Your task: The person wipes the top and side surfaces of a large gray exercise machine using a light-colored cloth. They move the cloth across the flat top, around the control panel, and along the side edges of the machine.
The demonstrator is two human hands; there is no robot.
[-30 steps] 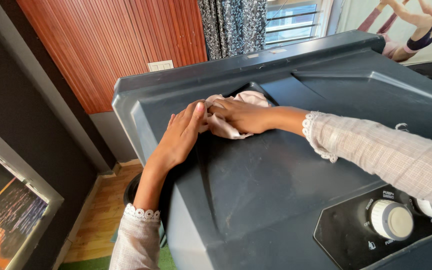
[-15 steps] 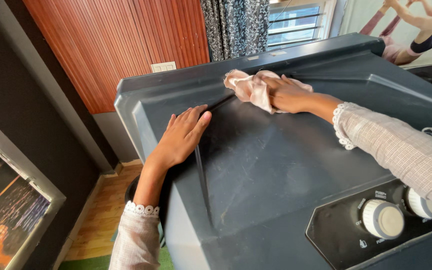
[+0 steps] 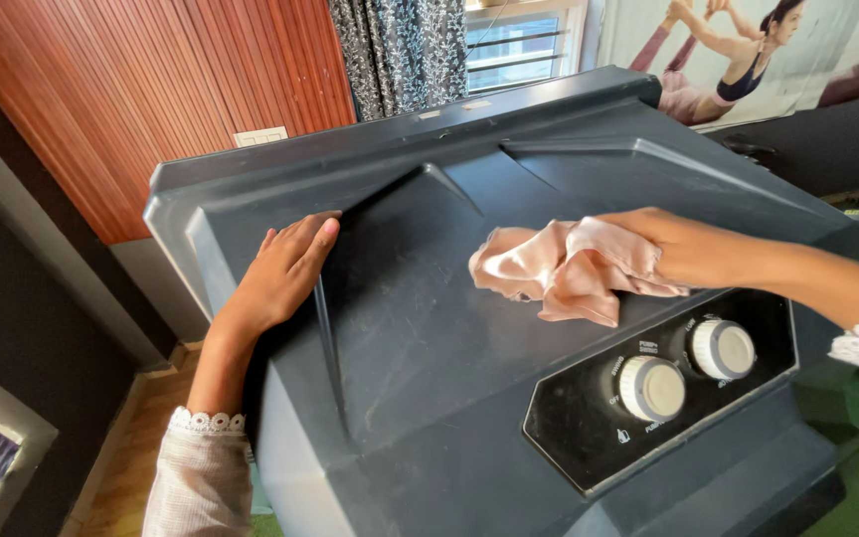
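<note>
Room: red-brown slatted wall panel [image 3: 141, 89] behind, patterned dark curtain [image 3: 400, 50] beside a barred window [image 3: 514, 45], wood floor at lower left. In front, a big dark grey plastic appliance top [image 3: 429, 328], dusty, streaked in places.

Right hand [image 3: 683, 249] is closed around a bunched pink cloth [image 3: 564, 264], pressing it on the top just above the black control panel [image 3: 648, 398]. Left hand [image 3: 285, 273] lies flat, fingers together and extended, on the raised left ridge, bracing the housing; it holds nothing.

Doing this step well, my read: keep the cloth flat under the palm rather than balled up, run overlapping strokes along the moulded ridges, work the grooves with a fingertip through the cloth. Stay off the two white round knobs [image 3: 653, 388] so they don't get turned.

Labels and signs:
- small white print and icons around the knobs on the black panel
- white rectangular switch plate [image 3: 258, 136] on the slatted wall
- large poster [image 3: 748, 60] at top right, person stretching, pale background
- framed picture, lower left edge, mostly cut off
</note>
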